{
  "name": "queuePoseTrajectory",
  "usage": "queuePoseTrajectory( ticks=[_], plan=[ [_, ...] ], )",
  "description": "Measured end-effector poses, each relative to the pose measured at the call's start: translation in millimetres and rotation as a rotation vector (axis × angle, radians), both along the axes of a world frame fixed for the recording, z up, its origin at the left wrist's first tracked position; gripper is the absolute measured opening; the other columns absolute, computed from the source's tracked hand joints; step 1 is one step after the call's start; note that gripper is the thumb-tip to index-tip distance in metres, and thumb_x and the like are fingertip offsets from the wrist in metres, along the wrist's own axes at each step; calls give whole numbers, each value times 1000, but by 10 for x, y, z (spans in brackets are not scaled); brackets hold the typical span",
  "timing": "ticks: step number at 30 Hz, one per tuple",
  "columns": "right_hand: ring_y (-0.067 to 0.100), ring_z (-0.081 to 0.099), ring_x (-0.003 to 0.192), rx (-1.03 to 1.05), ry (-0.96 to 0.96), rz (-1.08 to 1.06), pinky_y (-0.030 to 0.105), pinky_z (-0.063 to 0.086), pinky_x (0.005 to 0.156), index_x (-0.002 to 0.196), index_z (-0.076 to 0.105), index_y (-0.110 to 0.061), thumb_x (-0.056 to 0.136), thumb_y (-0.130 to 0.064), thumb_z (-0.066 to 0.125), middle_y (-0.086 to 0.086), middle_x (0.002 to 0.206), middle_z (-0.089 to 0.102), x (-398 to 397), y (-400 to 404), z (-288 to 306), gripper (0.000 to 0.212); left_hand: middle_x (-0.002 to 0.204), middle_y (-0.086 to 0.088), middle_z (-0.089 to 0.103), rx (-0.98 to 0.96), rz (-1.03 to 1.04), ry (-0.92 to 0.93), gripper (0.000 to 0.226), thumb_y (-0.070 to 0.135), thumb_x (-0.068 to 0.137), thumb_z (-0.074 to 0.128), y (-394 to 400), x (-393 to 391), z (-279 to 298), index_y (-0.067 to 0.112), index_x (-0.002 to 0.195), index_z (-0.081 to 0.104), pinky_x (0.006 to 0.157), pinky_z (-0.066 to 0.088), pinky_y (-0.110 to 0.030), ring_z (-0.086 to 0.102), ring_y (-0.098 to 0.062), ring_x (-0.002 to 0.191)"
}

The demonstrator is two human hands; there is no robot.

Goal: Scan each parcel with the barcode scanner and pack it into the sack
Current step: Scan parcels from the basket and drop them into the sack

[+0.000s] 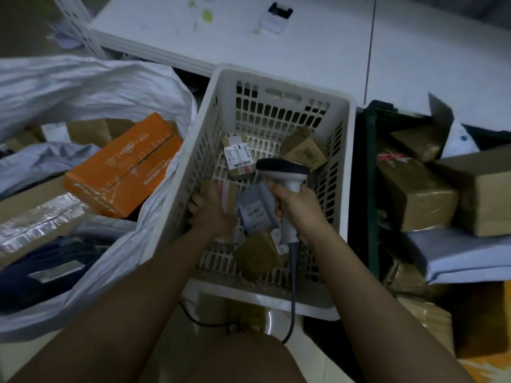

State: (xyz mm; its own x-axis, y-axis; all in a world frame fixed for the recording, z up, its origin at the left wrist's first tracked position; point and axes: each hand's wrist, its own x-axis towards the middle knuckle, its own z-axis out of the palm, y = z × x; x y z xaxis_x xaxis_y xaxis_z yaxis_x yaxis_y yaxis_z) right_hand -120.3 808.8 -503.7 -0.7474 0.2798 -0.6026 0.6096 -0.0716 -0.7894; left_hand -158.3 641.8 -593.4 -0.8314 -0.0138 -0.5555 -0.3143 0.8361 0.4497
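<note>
A white slotted basket (276,81) sits in front of me with several small parcels in it. My right hand (301,211) grips the handle of a grey and white barcode scanner (282,170), whose head points away from me over the basket. My left hand (213,214) reaches into the basket and curls over a flat brown parcel (231,196). Between my hands lies a grey bagged parcel (255,214). A labelled carton (239,158) lies further back. On the left, the open white sack (83,87) holds an orange box (121,167) and other parcels.
A dark green crate (362,189) on the right is piled with brown cartons (420,197) and grey mailers. A white table (304,45) with a small label printer (276,17) stands behind the basket. The scanner cable (293,299) hangs down near my knee.
</note>
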Motion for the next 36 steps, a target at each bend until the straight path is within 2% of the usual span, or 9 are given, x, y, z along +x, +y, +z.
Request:
queuePoseTrajectory(
  ticks=[4, 10, 17, 21, 23, 26, 30, 33, 36],
  plan=[
    [19, 54, 51, 14, 61, -66, 25, 46, 50, 73, 56, -6, 89, -16, 67, 8, 58, 56, 88, -54, 276, 22, 148, -14, 18, 277, -37, 154, 104, 37, 72, 79, -193, 49, 615, 34, 148, 7, 103, 33, -44, 21, -37, 136],
    [17, 51, 50, 29, 303, -198, 27, 46, 51, 75, 54, -11, 90, -14, 67, 8, 62, 54, 207, -252, 1103, 20, 143, -4, 33, 555, 24, 344, 100, 56, 52, 78, -582, 127, 1728, 49, 133, 21, 104, 41, -52, 36, -26, 132],
    [13, 64, 59, -60, 453, -6, 23, 51, 51, 87, 61, -7, 89, -13, 68, 8, 75, 67, 203, -906, 1956, 9, 142, -1, 38, 743, 122, 412, 96, 46, 54, 79, -1362, 499, 2668, 47, 132, 23, 104, 44, -45, 47, -19, 124],
    [19, 72, 80, -40, 468, 57, 35, 60, 70, 113, 64, -7, 81, -27, 78, 7, 97, 74, 252, -1400, 1999, 40, 130, 4, 44, 895, 267, 437, 86, 23, 76, 79, -1765, 712, 2808, 39, 137, 21, 95, 49, -38, 53, -16, 116],
    [20, 72, 89, -99, 464, 90, 40, 60, 79, 115, 65, -8, 80, -23, 79, 6, 102, 74, 314, -1608, 1916, 41, 127, 6, 45, 946, 351, 433, 80, 20, 80, 75, -1958, 794, 2780, 32, 139, 22, 97, 47, -38, 53, -14, 115],
    [16, 73, 86, -160, 498, 82, 33, 59, 72, 111, 66, -8, 80, -14, 79, 4, 99, 75, 342, -1810, 1798, 35, 138, 9, 46, 932, 358, 402, 74, 37, 69, 82, -2198, 876, 2719, 38, 128, 37, 101, 47, -42, 50, -14, 126],
    [10, 72, 75, -159, 542, 77, 25, 57, 61, 95, 68, -13, 80, -4, 76, -1, 87, 75, 271, -1949, 1740, 19, 118, 4, 67, 1015, 266, 199, 75, 12, 86, 66, -2345, 921, 2672, 54, 134, 28, 67, 58, -25, 70, -10, 96],
    [19, 71, 89, -88, 537, 113, 35, 59, 74, 110, 65, -8, 82, -13, 76, 6, 101, 74, 203, -2055, 1692, 31, 126, -1, 64, 971, 288, 205, 94, 9, 81, 72, -2438, 874, 2580, 53, 143, 18, 89, 55, -43, 64, -20, 110],
    [12, 63, 95, 28, 529, 134, 19, 48, 70, 121, 58, -16, 88, -27, 70, -3, 103, 67, 143, -2108, 1688, 38, 141, 2, 45, 858, 380, 288, 106, 19, 71, 83, -2580, 789, 2513, 52, 143, 13, 101, 46, -53, 48, -22, 127]
  ],
)
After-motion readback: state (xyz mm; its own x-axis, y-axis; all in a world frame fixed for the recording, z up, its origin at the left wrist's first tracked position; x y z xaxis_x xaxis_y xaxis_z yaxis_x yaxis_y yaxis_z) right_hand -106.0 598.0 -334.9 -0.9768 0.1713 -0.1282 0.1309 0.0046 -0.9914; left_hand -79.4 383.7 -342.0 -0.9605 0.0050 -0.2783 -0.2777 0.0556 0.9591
